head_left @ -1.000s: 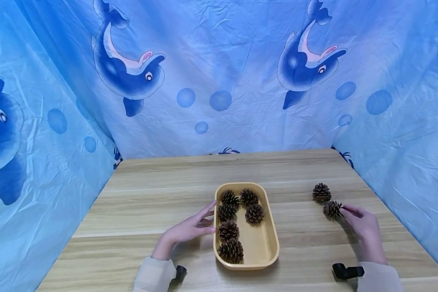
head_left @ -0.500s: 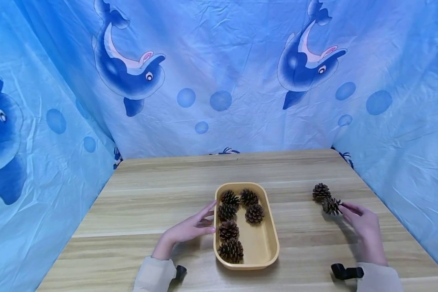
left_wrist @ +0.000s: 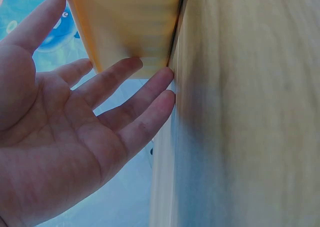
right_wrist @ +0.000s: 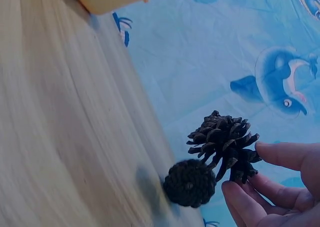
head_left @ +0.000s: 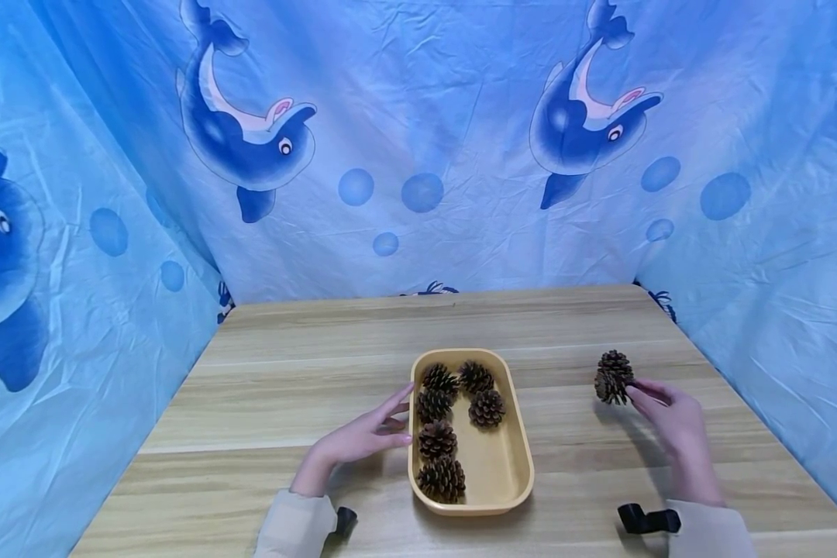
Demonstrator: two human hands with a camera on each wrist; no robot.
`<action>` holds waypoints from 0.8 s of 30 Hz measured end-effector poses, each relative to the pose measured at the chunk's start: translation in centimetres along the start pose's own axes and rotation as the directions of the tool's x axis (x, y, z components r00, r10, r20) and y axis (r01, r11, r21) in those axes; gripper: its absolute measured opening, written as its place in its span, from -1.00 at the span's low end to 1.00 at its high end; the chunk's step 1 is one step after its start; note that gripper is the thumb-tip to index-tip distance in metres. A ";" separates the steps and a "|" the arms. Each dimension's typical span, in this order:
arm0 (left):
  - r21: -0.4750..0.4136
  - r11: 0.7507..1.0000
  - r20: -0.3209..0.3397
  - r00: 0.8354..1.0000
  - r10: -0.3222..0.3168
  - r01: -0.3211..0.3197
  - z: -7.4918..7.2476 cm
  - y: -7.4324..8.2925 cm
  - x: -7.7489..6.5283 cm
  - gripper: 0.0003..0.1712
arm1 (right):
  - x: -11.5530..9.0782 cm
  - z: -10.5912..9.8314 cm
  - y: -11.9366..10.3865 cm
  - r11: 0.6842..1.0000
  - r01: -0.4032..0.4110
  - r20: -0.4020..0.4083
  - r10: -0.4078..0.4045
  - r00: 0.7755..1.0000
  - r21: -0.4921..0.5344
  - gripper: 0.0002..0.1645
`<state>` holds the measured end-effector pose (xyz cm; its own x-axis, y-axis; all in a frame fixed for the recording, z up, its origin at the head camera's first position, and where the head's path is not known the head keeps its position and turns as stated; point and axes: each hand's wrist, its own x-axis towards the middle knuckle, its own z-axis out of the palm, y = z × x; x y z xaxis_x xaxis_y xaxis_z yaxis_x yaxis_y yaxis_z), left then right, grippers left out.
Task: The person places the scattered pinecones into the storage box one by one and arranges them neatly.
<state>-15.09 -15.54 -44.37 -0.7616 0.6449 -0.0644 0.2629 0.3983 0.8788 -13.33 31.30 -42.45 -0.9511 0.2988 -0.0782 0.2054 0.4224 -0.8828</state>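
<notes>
My right hand (head_left: 672, 418) pinches a brown pine cone (right_wrist: 223, 142) between thumb and fingertips, off the table in the right wrist view. Behind it, a second pine cone (right_wrist: 190, 183) rests on the table; in the head view the held one partly covers it. A yellow rectangular tray (head_left: 523, 465) stands mid-table with several pine cones (head_left: 441, 479) inside, mostly along its left side. At the tray's left wall is my left hand (head_left: 359, 438), its fingers spread and touching the outside. The left wrist view shows that palm (left_wrist: 65, 132) holding nothing.
The wooden table (head_left: 286, 341) is bordered by a blue curtain (head_left: 418, 116) with dolphin prints at the back and sides. Small black wrist cameras (head_left: 649, 519) sit at both sleeves.
My right hand has moved left with the pine cone, lifting it off the table and in front of the other one. The left hand and the tray stay where they were.
</notes>
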 end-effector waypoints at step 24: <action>-0.008 1.000 0.003 1.000 0.000 0.000 0.0 0.1 -0.1 0.00 | -2.8 5.3 -4.5 0.979 0.164 0.140 -0.180 0.974 0.118 -0.37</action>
<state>-14.98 -15.60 -44.28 -0.7599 0.6467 -0.0661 0.2577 0.3931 0.8827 -12.85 24.07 -40.72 -0.9953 0.0948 0.0175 0.0180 0.3619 -0.9321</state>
